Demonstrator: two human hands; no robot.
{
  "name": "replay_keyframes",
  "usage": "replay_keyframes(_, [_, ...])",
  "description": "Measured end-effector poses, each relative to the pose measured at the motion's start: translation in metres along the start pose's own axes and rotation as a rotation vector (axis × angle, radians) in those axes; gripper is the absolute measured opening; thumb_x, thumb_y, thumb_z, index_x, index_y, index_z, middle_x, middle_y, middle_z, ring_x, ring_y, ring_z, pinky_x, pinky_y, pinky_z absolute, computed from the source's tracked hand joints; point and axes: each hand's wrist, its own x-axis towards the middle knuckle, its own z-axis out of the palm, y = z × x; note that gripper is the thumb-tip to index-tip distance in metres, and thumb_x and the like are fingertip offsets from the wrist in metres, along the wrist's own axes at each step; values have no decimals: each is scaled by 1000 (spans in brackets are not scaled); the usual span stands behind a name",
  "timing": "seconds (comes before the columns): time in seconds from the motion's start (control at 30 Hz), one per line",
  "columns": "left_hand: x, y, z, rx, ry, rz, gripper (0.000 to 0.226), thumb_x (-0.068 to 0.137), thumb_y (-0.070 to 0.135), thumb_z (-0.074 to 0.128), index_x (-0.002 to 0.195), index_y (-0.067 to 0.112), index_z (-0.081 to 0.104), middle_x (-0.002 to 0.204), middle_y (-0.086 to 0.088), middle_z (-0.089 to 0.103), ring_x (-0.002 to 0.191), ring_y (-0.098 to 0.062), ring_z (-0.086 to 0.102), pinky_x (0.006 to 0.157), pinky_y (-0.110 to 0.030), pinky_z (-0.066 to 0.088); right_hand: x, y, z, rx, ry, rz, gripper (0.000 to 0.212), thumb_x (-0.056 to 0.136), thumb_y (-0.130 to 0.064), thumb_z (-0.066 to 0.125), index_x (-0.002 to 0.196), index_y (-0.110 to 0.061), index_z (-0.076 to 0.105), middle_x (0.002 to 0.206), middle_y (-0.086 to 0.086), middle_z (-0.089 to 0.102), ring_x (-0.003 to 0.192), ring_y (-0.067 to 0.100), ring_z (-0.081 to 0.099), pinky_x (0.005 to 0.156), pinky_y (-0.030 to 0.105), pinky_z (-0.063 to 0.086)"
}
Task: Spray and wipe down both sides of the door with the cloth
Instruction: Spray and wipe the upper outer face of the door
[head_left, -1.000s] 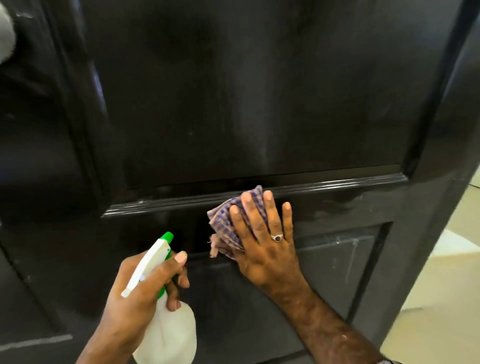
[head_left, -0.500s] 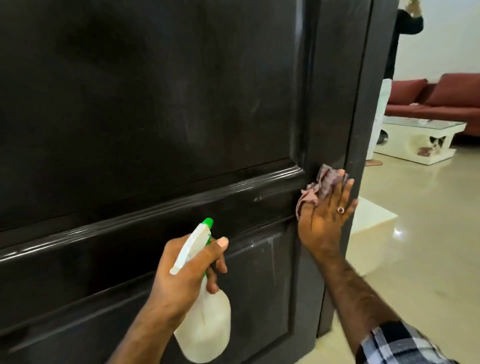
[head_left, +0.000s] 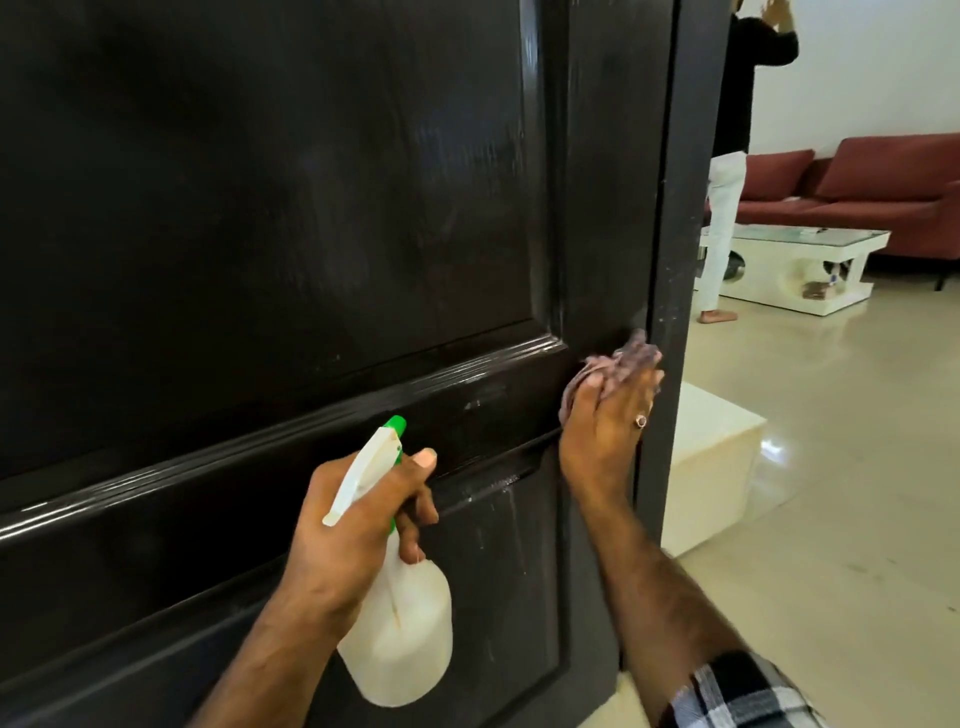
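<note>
A dark brown panelled door (head_left: 311, 208) fills the left and middle of the view, its free edge at the right. My right hand (head_left: 605, 426) presses a checked cloth (head_left: 623, 358) flat against the door's right stile, close to the edge, fingers straight. My left hand (head_left: 353, 525) grips the neck of a white spray bottle (head_left: 400, 634) with a green nozzle (head_left: 397, 426), held just in front of the door's lower rail, nozzle pointing up toward the door.
Past the door edge lies a glossy beige floor (head_left: 831, 493). A white block (head_left: 711, 462) stands right beside the door. Farther off are a white glass-topped table (head_left: 800, 260), a red sofa (head_left: 883, 182) and a standing person (head_left: 737, 156).
My right hand slid the cloth rightward along the door's middle rail to the right stile. The view swung right, bringing the room into sight. The left hand still holds the bottle.
</note>
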Motion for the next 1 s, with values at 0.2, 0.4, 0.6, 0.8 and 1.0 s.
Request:
replay_keyframes(0.2, [-15,-10,-16,70,-140,-54,36,78,35,76,71,0,66,65,-24,64,50,-30,57,66,-44,60,-24,-13,5,-211,-120,-836,72,104,-28,56,166,-2,29,175,20,23,164,43,16,129,67,18])
replay_keyframes(0.4, [-18,-4,-37,-1,-92,-70,41,77,40,77,89,1,70,80,-24,71,52,-31,57,65,-42,58,-16,-50,34,102,263,117,78,110,-50,34,168,1,21,177,18,19,165,40,10,131,62,17])
replay_keyframes(0.6, [-11,12,-44,-29,-137,-5,27,82,35,74,80,8,75,79,-27,69,49,-30,53,58,-42,52,-94,-29,25,-244,-218,-1182,65,104,-41,63,160,-11,48,170,13,38,160,40,30,127,65,27])
replay_keyframes(0.8, [-5,2,-26,-4,-96,-38,31,81,38,75,77,7,72,79,-24,71,49,-29,55,62,-42,55,-38,-28,31,123,151,-39,68,112,-38,37,170,-7,17,179,12,12,167,34,6,130,65,16])
replay_keyframes(1.0, [13,10,-4,13,-167,-22,35,84,39,71,74,6,74,74,-21,71,48,-32,56,57,-42,54,-42,6,14,-230,-228,-1213,62,105,-40,61,158,-12,48,166,16,44,157,43,35,125,68,29])
